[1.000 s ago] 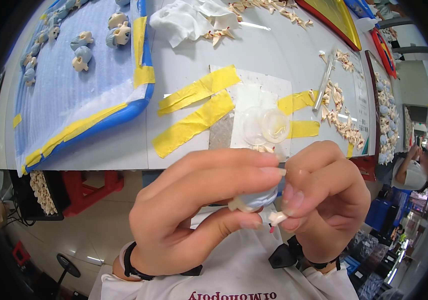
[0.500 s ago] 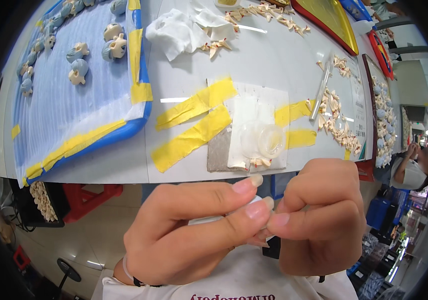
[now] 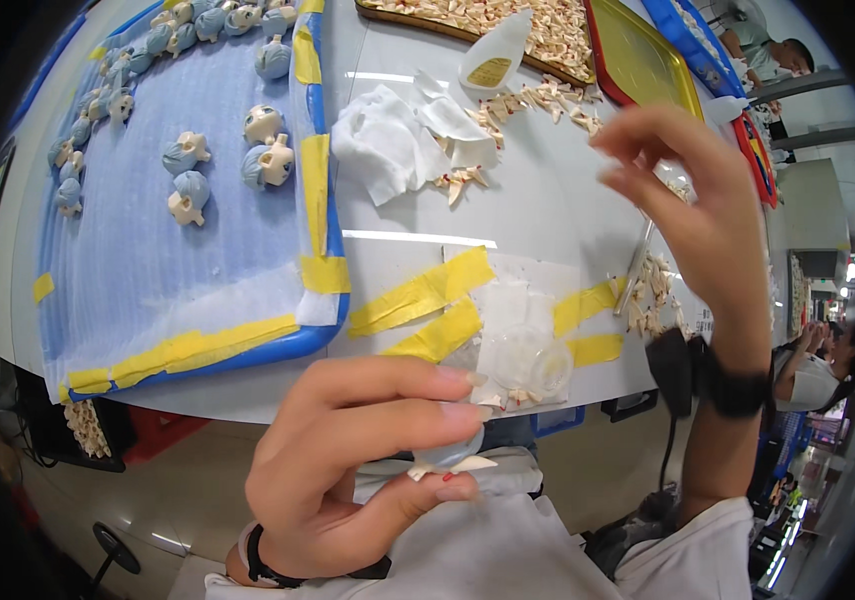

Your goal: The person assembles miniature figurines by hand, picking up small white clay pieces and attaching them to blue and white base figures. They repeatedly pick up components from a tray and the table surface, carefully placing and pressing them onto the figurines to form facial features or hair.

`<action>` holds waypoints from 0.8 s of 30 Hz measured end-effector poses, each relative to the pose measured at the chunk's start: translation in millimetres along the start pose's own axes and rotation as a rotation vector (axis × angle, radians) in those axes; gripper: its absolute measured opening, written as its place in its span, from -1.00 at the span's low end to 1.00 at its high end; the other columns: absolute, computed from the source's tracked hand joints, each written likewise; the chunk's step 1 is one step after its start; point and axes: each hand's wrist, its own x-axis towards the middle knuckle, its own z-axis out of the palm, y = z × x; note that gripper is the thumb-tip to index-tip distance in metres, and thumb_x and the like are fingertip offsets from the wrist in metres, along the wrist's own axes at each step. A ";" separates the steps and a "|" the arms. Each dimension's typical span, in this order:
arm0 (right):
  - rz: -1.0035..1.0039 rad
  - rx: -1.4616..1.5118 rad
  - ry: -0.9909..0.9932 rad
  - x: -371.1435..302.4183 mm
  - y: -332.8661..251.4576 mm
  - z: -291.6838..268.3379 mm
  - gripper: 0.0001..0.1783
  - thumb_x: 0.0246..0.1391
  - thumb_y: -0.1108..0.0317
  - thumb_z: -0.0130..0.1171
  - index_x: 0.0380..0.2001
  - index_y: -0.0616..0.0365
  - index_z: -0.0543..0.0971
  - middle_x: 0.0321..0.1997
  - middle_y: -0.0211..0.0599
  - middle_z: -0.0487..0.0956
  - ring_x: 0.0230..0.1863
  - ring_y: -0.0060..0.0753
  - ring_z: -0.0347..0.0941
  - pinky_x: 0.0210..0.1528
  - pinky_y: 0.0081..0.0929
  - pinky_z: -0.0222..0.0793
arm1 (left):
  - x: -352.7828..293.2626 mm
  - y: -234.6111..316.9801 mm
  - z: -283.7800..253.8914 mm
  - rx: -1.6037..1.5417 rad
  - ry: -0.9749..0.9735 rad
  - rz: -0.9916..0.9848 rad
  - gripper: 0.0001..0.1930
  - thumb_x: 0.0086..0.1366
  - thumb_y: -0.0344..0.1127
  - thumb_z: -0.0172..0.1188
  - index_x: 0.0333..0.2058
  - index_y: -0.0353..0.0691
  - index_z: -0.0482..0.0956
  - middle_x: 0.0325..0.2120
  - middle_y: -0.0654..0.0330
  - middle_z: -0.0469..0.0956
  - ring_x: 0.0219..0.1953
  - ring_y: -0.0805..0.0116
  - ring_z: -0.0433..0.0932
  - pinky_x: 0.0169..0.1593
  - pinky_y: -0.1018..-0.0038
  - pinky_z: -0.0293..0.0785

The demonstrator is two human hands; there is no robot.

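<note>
White worktable with a blue foam-lined tray taped in yellow; my hands are up in front of it.
My left hand pinches a small pale-blue doll head with cream limbs between thumb and fingertips, below the table edge. My right hand is raised over the table's right side, fingers loosely spread, holding nothing I can see. Matching blue figurines sit on the tray; white cloth lies beside it.
</note>
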 end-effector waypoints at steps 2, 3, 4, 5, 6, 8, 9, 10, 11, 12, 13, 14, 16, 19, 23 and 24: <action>-0.116 0.028 -0.040 23.7 13.4 13.4 -0.85 -0.22 0.60 0.17 -0.47 0.25 0.47 -0.47 -0.43 0.46 -0.42 -0.57 0.32 -0.32 -0.64 0.23 | 4.0 -1.5 -0.7 -0.032 -0.045 -0.020 -0.65 -0.14 -0.51 0.37 -0.29 -0.36 0.53 -0.25 -0.04 0.46 -0.29 0.33 0.49 -0.24 0.54 0.46; -0.177 0.056 -0.067 34.4 15.8 22.3 -0.85 -0.22 0.59 0.17 -0.48 0.24 0.47 -0.48 -0.44 0.47 -0.44 -0.58 0.32 -0.33 -0.64 0.23 | 4.4 -2.3 -0.7 -0.054 -0.029 -0.014 -0.65 -0.13 -0.52 0.36 -0.29 -0.36 0.53 -0.24 -0.04 0.45 -0.28 0.32 0.48 -0.23 0.54 0.45; -0.153 0.010 -0.143 42.8 14.0 28.4 -0.85 -0.22 0.59 0.17 -0.48 0.24 0.46 -0.50 -0.43 0.47 -0.45 -0.57 0.32 -0.35 -0.63 0.24 | 3.2 -3.5 -0.9 -0.077 -0.014 -0.005 -0.66 -0.13 -0.52 0.36 -0.29 -0.36 0.53 -0.24 -0.04 0.45 -0.28 0.32 0.48 -0.23 0.55 0.45; -0.127 -0.037 -0.217 49.8 11.7 33.7 -0.85 -0.22 0.59 0.17 -0.48 0.25 0.46 -0.51 -0.42 0.47 -0.47 -0.56 0.32 -0.36 -0.61 0.24 | 2.2 -3.8 -1.1 -0.102 0.000 0.005 -0.66 -0.13 -0.52 0.35 -0.29 -0.36 0.53 -0.24 -0.04 0.44 -0.27 0.31 0.47 -0.23 0.55 0.44; -0.103 -0.089 -0.292 54.6 9.1 35.8 -0.86 -0.22 0.59 0.17 -0.49 0.25 0.46 -0.53 -0.41 0.47 -0.48 -0.56 0.32 -0.38 -0.60 0.25 | 1.8 -2.4 -2.8 -0.094 0.004 -0.008 -0.66 -0.12 -0.53 0.35 -0.29 -0.36 0.53 -0.24 -0.04 0.44 -0.26 0.31 0.47 -0.24 0.55 0.43; -0.177 -0.162 -0.224 52.3 11.3 37.5 -0.86 -0.23 0.60 0.15 -0.49 0.25 0.45 -0.56 -0.40 0.46 -0.51 -0.56 0.32 -0.41 -0.59 0.24 | 0.8 1.3 -6.0 -0.079 0.011 -0.035 -0.67 -0.12 -0.53 0.33 -0.29 -0.36 0.52 -0.24 -0.04 0.44 -0.25 0.31 0.46 -0.25 0.55 0.42; -0.211 -0.193 -0.192 48.7 13.8 38.9 -0.86 -0.23 0.60 0.14 -0.50 0.25 0.44 -0.57 -0.39 0.45 -0.52 -0.56 0.32 -0.43 -0.59 0.23 | 0.7 1.2 -6.7 -0.077 -0.002 -0.045 -0.67 -0.11 -0.54 0.32 -0.28 -0.37 0.52 -0.23 -0.04 0.44 -0.25 0.31 0.45 -0.25 0.55 0.41; -0.219 -0.201 -0.177 45.3 16.3 37.4 -0.87 -0.22 0.60 0.14 -0.49 0.26 0.44 -0.57 -0.40 0.45 -0.51 -0.57 0.33 -0.43 -0.60 0.24 | 1.5 0.7 -7.0 -0.075 -0.016 -0.055 -0.67 -0.11 -0.55 0.31 -0.28 -0.37 0.52 -0.23 -0.04 0.43 -0.25 0.32 0.45 -0.26 0.55 0.40; -0.226 -0.209 -0.161 40.7 19.8 34.3 -0.88 -0.21 0.59 0.13 -0.49 0.26 0.44 -0.56 -0.40 0.45 -0.51 -0.59 0.34 -0.43 -0.60 0.24 | 2.8 -0.1 -7.4 -0.072 -0.030 -0.065 -0.67 -0.10 -0.56 0.30 -0.27 -0.37 0.52 -0.22 -0.04 0.43 -0.25 0.32 0.45 -0.27 0.55 0.40; -0.232 -0.217 -0.145 35.5 22.8 31.5 -0.88 -0.20 0.59 0.13 -0.49 0.26 0.45 -0.56 -0.41 0.46 -0.50 -0.60 0.34 -0.43 -0.61 0.24 | 5.7 -3.0 -9.5 -0.031 -0.101 -0.015 -0.67 -0.09 -0.58 0.26 -0.26 -0.37 0.47 -0.21 -0.04 0.39 -0.27 0.29 0.47 -0.27 0.53 0.43; -0.174 -0.167 -0.123 28.3 22.4 28.0 -0.89 -0.19 0.58 0.12 -0.49 0.27 0.45 -0.55 -0.41 0.46 -0.49 -0.61 0.35 -0.42 -0.62 0.25 | 9.0 -8.3 -13.4 0.003 -0.177 0.035 -0.66 -0.07 -0.59 0.22 -0.24 -0.37 0.42 -0.20 -0.04 0.34 -0.29 0.26 0.49 -0.28 0.50 0.46; -0.116 -0.118 -0.100 20.4 19.3 22.7 -0.90 -0.17 0.57 0.12 -0.48 0.28 0.45 -0.55 -0.42 0.47 -0.48 -0.62 0.36 -0.40 -0.64 0.27 | 9.3 -12.0 -15.3 0.037 -0.253 0.085 -0.65 -0.06 -0.61 0.18 -0.23 -0.37 0.37 -0.19 -0.04 0.29 -0.31 0.23 0.52 -0.28 0.48 0.49; -0.021 -0.043 -0.033 3.6 8.0 11.5 -0.91 -0.09 0.55 0.08 -0.42 0.29 0.46 -0.48 -0.39 0.50 -0.42 -0.63 0.40 -0.33 -0.66 0.31 | 5.6 -7.3 -10.4 0.005 -0.220 0.015 -0.64 -0.06 -0.61 0.19 -0.22 -0.37 0.37 -0.18 -0.05 0.30 -0.30 0.22 0.51 -0.27 0.47 0.48; 0.171 0.204 0.082 -28.9 -19.0 -4.8 -0.88 -0.06 0.56 0.07 -0.37 0.30 0.45 -0.43 -0.32 0.50 -0.38 -0.58 0.43 -0.28 -0.66 0.33 | 0.9 -2.7 -8.5 -0.029 -0.209 -0.047 -0.62 -0.06 -0.61 0.21 -0.21 -0.37 0.37 -0.19 -0.05 0.31 -0.28 0.22 0.51 -0.25 0.48 0.49; 0.250 0.324 0.155 -76.9 -43.8 -13.1 -0.88 -0.10 0.64 0.07 -0.42 0.31 0.41 -0.40 -0.20 0.44 -0.37 -0.50 0.38 -0.29 -0.63 0.30 | 5.0 -9.9 -8.6 0.071 -0.254 0.129 -0.58 -0.10 -0.60 0.28 -0.21 -0.37 0.36 -0.23 -0.02 0.32 -0.29 0.23 0.50 -0.25 0.48 0.49; 0.228 0.359 0.160 -84.1 -45.7 -10.4 -0.87 -0.12 0.66 0.06 -0.42 0.30 0.41 -0.41 -0.22 0.44 -0.38 -0.52 0.37 -0.30 -0.65 0.29 | 3.2 -10.4 -6.7 0.059 -0.233 0.139 -0.57 -0.12 -0.58 0.30 -0.21 -0.37 0.36 -0.24 -0.02 0.33 -0.29 0.23 0.49 -0.25 0.48 0.48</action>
